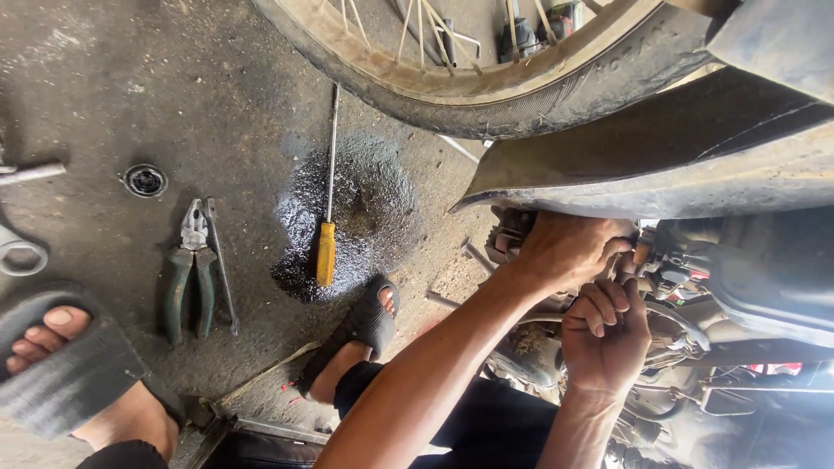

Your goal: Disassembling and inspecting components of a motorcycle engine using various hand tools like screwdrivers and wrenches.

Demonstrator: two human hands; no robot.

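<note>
Both hands, left hand (569, 250) and right hand (605, 339), are curled closed on small engine parts (660, 265) under the mudguard (643, 165); what exactly they hold seems hidden. Well apart on the floor (217, 87) lie a yellow-handled screwdriver (327, 217) and green pliers (191, 269).

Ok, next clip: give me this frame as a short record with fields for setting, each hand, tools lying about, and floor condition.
setting: concrete floor beside a motorcycle, its spoked wheel and mudguard overhead in view
left hand: left hand reaches into the engine parts, fingers hidden among them
right hand: right hand curled, fingers bent, just below the left
tools: yellow-handled screwdriver, green-handled pliers, thin metal rod beside them, round black cap
floor: dark wet oil patch under the screwdriver
</note>
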